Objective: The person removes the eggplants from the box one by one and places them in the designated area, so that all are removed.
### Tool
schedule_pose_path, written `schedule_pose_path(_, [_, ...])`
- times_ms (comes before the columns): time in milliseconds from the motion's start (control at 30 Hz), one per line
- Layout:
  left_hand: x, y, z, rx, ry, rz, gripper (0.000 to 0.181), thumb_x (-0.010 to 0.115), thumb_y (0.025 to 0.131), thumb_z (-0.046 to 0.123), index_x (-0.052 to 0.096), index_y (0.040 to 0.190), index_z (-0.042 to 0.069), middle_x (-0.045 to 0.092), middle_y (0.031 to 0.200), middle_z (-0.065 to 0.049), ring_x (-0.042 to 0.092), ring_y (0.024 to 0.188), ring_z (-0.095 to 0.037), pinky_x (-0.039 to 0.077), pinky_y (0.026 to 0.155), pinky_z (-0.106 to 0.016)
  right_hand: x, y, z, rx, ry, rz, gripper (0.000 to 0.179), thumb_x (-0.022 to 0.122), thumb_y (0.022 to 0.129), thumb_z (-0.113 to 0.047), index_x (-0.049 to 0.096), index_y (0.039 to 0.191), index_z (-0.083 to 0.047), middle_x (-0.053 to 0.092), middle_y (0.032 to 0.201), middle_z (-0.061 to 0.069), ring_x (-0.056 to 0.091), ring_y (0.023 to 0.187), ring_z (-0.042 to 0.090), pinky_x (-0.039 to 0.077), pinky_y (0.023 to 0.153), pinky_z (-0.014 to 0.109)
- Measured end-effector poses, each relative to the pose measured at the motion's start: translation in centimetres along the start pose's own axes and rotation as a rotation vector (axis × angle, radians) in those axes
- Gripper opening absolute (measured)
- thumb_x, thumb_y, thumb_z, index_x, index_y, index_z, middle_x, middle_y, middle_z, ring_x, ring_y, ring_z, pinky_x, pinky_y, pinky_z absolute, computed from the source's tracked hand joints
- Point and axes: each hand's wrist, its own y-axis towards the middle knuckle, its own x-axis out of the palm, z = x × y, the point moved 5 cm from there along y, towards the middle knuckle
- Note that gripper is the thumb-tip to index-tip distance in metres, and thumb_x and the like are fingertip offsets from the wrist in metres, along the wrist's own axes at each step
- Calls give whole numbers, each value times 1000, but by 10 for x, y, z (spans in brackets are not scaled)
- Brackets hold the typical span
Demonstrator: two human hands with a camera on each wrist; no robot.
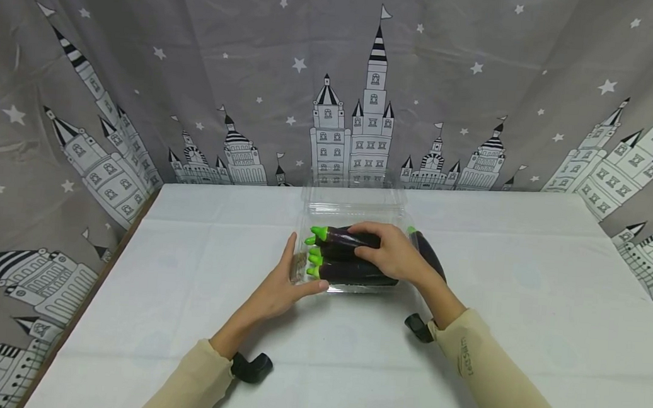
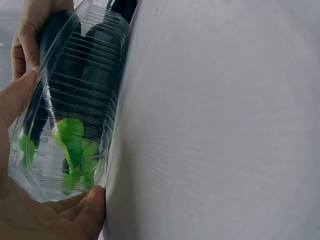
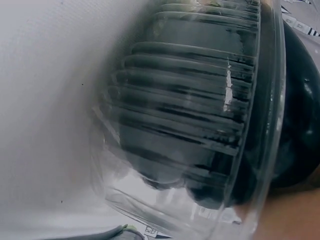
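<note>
A clear plastic clamshell container holds several dark purple eggplants lying side by side, green stem ends to the left. Above them, my right hand grips the top eggplant, thumb on its near side and fingers over the far side. The left hand holds the container's left end, with the thumb along the near rim and the fingers around the corner. Ribbed clear walls show the eggplants behind them in the left wrist view. One more eggplant lies outside, just right of the container.
The container's lid is hinged back toward the curtain, which has printed castles and stars. A white cloth covers the table. Black wrist devices stick out from both sleeves.
</note>
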Motion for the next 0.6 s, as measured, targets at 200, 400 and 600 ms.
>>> schedule_pose_path(200, [0, 0, 1, -10, 17, 3, 120, 78, 82, 49, -10, 159, 20, 19, 161, -17, 18, 146, -36, 15, 113, -60, -3, -1, 2, 2, -12, 57, 38, 69, 92, -6, 63, 130, -4, 61, 131, 13, 56, 121, 29, 42, 102, 49])
schedule_pose_path(400, [0, 1, 0, -2, 14, -3, 120, 77, 82, 48, -11, 158, 22, 21, 160, -17, 18, 146, -35, 14, 114, -59, -7, -5, 6, 51, 20, 176, 39, 68, 93, -9, 61, 131, -5, 62, 129, 12, 59, 113, 28, 45, 96, 48])
schedule_pose_path(600, [2, 2, 0, 6, 12, -3, 118, 77, 83, 47, -10, 159, 20, 19, 160, -19, 17, 146, -38, 13, 113, -61, -15, -8, 6, 42, 96, 279, 38, 70, 91, -8, 61, 128, -4, 63, 125, 13, 58, 109, 28, 46, 93, 47])
